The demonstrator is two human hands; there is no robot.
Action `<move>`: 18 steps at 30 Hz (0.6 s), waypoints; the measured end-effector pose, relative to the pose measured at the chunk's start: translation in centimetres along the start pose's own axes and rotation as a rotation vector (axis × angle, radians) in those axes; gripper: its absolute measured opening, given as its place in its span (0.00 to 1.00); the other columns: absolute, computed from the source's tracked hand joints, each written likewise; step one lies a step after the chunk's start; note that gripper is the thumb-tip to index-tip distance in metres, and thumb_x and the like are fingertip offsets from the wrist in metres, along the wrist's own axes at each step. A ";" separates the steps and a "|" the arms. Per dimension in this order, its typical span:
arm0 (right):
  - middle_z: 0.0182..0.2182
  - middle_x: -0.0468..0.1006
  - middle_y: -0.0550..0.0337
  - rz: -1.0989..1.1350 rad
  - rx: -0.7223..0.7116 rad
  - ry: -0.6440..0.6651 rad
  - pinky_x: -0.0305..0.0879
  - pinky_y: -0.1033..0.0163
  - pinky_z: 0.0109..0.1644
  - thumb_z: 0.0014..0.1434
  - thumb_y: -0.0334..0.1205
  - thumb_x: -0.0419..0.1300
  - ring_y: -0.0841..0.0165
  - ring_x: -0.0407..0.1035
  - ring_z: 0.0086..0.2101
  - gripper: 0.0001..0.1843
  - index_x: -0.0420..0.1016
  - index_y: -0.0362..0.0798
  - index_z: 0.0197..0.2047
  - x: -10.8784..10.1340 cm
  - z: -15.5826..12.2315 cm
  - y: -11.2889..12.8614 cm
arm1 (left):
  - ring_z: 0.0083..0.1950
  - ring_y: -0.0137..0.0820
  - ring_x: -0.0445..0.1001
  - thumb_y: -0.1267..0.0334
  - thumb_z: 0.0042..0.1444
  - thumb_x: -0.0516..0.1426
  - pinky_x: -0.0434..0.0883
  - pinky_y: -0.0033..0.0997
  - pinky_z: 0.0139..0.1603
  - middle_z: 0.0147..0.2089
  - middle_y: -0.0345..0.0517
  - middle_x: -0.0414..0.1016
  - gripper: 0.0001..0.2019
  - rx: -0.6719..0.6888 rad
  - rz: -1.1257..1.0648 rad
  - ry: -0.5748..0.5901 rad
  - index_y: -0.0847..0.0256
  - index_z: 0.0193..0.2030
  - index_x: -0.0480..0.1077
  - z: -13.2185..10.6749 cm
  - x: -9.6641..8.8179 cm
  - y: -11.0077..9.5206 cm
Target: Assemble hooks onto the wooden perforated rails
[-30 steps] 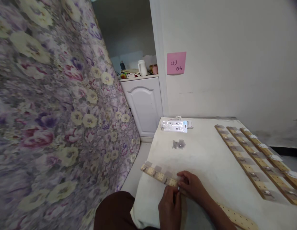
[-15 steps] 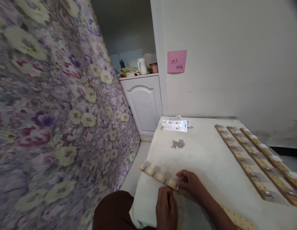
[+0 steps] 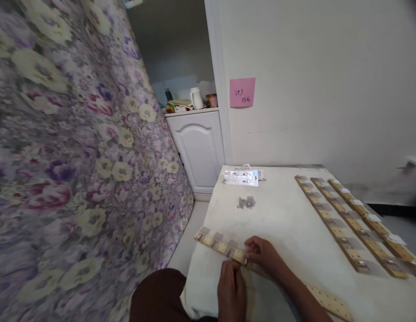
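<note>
A long light wooden strip (image 3: pixel 222 247) with rows of small holes lies slanted across the near part of the table, passing under my right hand and forearm. Small metal pieces with clear plastic-looking tabs (image 3: pixel 234 241) stand along its left part. My right hand (image 3: pixel 261 254) is over the strip, thumb and fingers pinched at a small shiny metal piece (image 3: pixel 245 261). My left hand (image 3: pixel 231 281) is closed at the strip's near edge, its fingertips by the same spot; what it grips is hidden. Farther back lie a few loose clear tabs with metal bits (image 3: pixel 247 202).
On the right, several wooden strips (image 3: pixel 328 220) carry metal pieces, and some have white tabs. A clear blister pack (image 3: pixel 239 177) lies at the table's back edge. A floral curtain (image 3: pixel 94 179) hangs on the left; a white cabinet (image 3: pixel 199 147) stands behind. A pink note (image 3: pixel 242 92) is on the wall.
The view has shifted slightly, so things on the table appear a little farther left. Both hands keep nearly the same place and pose at the strip.
</note>
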State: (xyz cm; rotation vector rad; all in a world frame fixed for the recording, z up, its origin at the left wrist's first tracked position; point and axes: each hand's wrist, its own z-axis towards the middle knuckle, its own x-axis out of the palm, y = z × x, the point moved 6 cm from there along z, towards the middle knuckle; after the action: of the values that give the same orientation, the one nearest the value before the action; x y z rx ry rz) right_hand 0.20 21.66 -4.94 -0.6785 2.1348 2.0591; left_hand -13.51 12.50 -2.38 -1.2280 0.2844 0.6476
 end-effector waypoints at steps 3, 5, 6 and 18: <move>0.29 0.76 0.60 0.039 -0.036 -0.029 0.63 0.65 0.35 0.46 0.38 0.61 0.68 0.70 0.30 0.17 0.74 0.46 0.41 -0.4 -0.3 0.0 | 0.35 0.31 0.68 0.67 0.60 0.46 0.66 0.29 0.39 0.32 0.41 0.66 0.08 0.020 -0.003 -0.027 0.58 0.32 0.64 0.0 0.0 -0.1; 0.31 0.77 0.58 0.046 -0.058 -0.084 0.65 0.64 0.38 0.50 0.41 0.58 0.66 0.71 0.32 0.15 0.74 0.45 0.41 -1.0 -0.5 -0.1 | 0.35 0.31 0.68 0.67 0.60 0.47 0.66 0.29 0.38 0.32 0.41 0.66 0.08 0.027 -0.006 -0.041 0.58 0.32 0.64 0.0 -0.1 -0.3; 0.32 0.78 0.57 0.044 -0.061 -0.115 0.65 0.63 0.39 0.52 0.42 0.56 0.66 0.71 0.33 0.14 0.74 0.45 0.40 -1.3 -0.6 -0.2 | 0.35 0.31 0.68 0.68 0.60 0.47 0.66 0.29 0.39 0.32 0.41 0.67 0.08 0.029 -0.006 -0.045 0.58 0.32 0.64 0.1 -0.2 -0.4; 0.30 0.77 0.59 -0.044 -0.002 -0.108 0.65 0.64 0.36 0.44 0.41 0.62 0.67 0.70 0.30 0.16 0.74 0.46 0.38 -1.2 -1.0 -0.2 | 0.35 0.31 0.68 0.66 0.60 0.47 0.65 0.29 0.39 0.31 0.41 0.67 0.08 0.028 -0.043 -0.087 0.58 0.31 0.64 0.1 0.1 0.2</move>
State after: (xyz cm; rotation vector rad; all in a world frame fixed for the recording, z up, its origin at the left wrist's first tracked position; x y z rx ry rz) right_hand 1.60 20.97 -4.55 -0.5950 2.0419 2.0265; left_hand -13.55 12.62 -2.54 -1.1727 0.1932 0.6557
